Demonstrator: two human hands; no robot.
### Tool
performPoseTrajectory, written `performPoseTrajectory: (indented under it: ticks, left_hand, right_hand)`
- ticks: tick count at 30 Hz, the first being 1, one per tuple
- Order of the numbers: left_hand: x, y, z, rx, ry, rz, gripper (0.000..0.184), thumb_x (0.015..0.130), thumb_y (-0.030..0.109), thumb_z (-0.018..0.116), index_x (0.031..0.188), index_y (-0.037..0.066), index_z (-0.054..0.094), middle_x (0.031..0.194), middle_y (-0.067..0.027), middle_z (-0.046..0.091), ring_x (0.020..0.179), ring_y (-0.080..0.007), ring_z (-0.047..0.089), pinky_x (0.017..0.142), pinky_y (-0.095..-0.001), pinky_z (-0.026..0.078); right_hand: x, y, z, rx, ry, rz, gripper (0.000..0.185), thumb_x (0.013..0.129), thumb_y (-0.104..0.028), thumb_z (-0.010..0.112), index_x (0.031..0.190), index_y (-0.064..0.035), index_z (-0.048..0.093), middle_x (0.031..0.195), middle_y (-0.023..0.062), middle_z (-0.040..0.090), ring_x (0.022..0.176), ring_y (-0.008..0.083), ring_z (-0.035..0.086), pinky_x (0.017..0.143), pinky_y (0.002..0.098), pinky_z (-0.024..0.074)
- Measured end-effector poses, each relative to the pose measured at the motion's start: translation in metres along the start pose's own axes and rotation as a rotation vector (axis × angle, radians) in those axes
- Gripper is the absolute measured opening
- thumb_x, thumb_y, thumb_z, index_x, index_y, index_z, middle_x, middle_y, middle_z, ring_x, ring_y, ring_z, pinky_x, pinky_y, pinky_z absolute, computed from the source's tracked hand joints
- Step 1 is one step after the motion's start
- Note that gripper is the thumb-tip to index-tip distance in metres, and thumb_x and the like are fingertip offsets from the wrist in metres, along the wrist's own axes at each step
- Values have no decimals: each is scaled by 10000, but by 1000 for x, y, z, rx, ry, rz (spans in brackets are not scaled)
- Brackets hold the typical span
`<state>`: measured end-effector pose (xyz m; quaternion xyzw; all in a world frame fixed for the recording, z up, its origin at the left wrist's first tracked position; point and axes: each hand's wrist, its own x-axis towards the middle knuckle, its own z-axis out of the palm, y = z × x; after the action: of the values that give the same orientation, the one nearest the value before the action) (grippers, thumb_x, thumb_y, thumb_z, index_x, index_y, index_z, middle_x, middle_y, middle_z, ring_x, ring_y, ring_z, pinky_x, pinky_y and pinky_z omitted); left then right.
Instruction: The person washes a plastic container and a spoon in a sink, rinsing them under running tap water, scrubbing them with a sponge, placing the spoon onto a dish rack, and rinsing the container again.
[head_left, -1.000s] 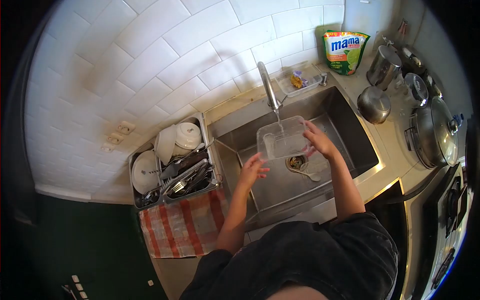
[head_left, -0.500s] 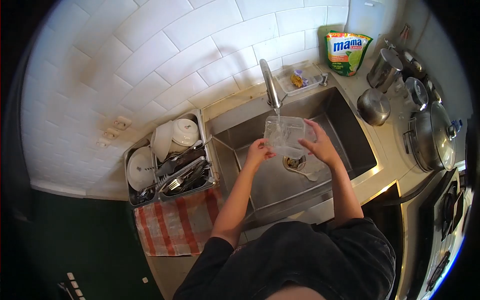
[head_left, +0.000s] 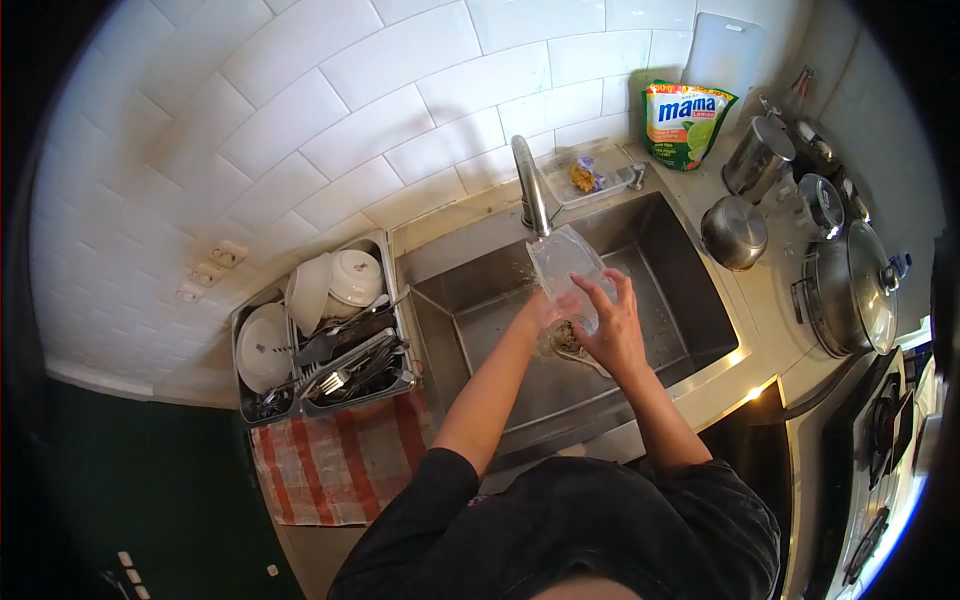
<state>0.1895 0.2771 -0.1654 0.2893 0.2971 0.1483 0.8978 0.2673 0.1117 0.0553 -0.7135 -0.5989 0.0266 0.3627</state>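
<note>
A clear plastic container (head_left: 568, 262) is tilted under the faucet (head_left: 530, 190), over the steel sink (head_left: 490, 345). My right hand (head_left: 615, 335) grips its right side, fingers curved round the edge. On its left, my left hand (head_left: 545, 310) is at the lower side, partly behind the plastic and blurred by water; its fingers are hard to make out. Below the hands, the drain strainer (head_left: 565, 338) and part of a pale spoon show on the sink floor.
Left of the sink stands a dish rack (head_left: 388, 270) with bowls, a plate and cutlery, beside a striped cloth (head_left: 335, 465). A soap pouch (head_left: 686, 125), a sponge tray (head_left: 610, 186), a small pot (head_left: 735, 235) and a large lidded pot (head_left: 850, 290) stand behind and right.
The container has turned from lying nearly level to a steep tilt, closer to the faucet. My left hand has moved right and under it; the whole view has shifted slightly.
</note>
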Motion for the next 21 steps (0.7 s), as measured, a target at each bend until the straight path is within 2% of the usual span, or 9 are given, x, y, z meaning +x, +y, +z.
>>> performPoseTrajectory:
  ticks: [3, 6, 8, 9, 11, 12, 15, 18, 21]
  left_hand:
    - [-41, 36, 56, 12, 218, 157, 403, 878, 286, 502, 1184, 30, 448, 1111, -124, 525, 932, -225, 563, 787, -323, 491]
    - [-17, 51, 52, 345, 440, 122, 321, 836, 224, 539, 1097, 41, 509, 953, -136, 574, 692, -197, 594, 594, -324, 518]
    - [-20, 54, 57, 479, 450, 271, 298, 806, 171, 560, 1066, 31, 518, 886, -123, 586, 653, -188, 596, 556, -293, 503]
    - [-24, 57, 62, 550, 454, 345, 289, 791, 145, 570, 1050, 26, 522, 853, -117, 591, 634, -183, 597, 537, -277, 496]
    - [-45, 62, 83, 587, 327, 385, 288, 771, 142, 582, 1024, 15, 530, 802, -105, 595, 679, -174, 603, 545, -274, 489]
    - [-53, 61, 87, 607, 263, 402, 287, 760, 140, 588, 1010, 9, 534, 777, -99, 597, 701, -169, 606, 549, -273, 486]
    - [-63, 47, 67, 1086, 464, 757, 365, 750, 139, 594, 1078, 12, 500, 841, -97, 597, 765, -177, 604, 580, -296, 486]
    - [-62, 34, 31, 1255, 1004, 789, 538, 752, 160, 590, 1243, 62, 393, 955, -103, 594, 816, -201, 600, 615, -339, 490]
    - [-96, 65, 27, 496, 400, 387, 640, 787, 192, 572, 1346, 140, 264, 1090, -130, 544, 797, -222, 600, 618, -354, 492]
  right_hand:
    - [0, 8, -9, 103, 15, 80, 707, 538, -79, 732, 1193, -178, 486, 1143, 173, 377, 1082, 358, 409, 892, 404, 403]
    - [-1, 29, -11, 150, 148, 152, 706, 549, -60, 709, 1203, -157, 464, 1103, 158, 417, 1036, 317, 436, 877, 375, 407]
    - [-3, 47, -10, 154, 204, 181, 716, 569, -73, 701, 1230, -139, 435, 1074, 142, 456, 985, 276, 456, 844, 348, 416]
    - [-4, 53, -13, 211, 153, 259, 710, 577, -84, 698, 1232, -129, 429, 1115, 145, 444, 1005, 283, 448, 857, 355, 412]
    - [-6, 60, -16, 328, 48, 417, 699, 594, -105, 692, 1236, -111, 416, 1199, 152, 421, 1044, 297, 430, 882, 367, 405]
    - [-5, 62, -17, 345, 17, 437, 695, 606, -109, 679, 1246, -111, 410, 1240, 122, 423, 1074, 273, 425, 870, 350, 415]
    - [-9, 72, -7, 559, 11, 489, 709, 613, -54, 656, 1268, -128, 394, 1185, 87, 441, 1035, 184, 453, 834, 311, 417]
    - [-6, 77, 1, 598, 26, 223, 692, 659, -32, 592, 1304, -129, 362, 1227, 67, 422, 1022, 146, 454, 844, 307, 409]
    - [11, 74, 2, 1098, -231, 344, 613, 771, -65, 551, 1338, -124, 325, 1244, 61, 415, 1045, 143, 456, 877, 302, 385]
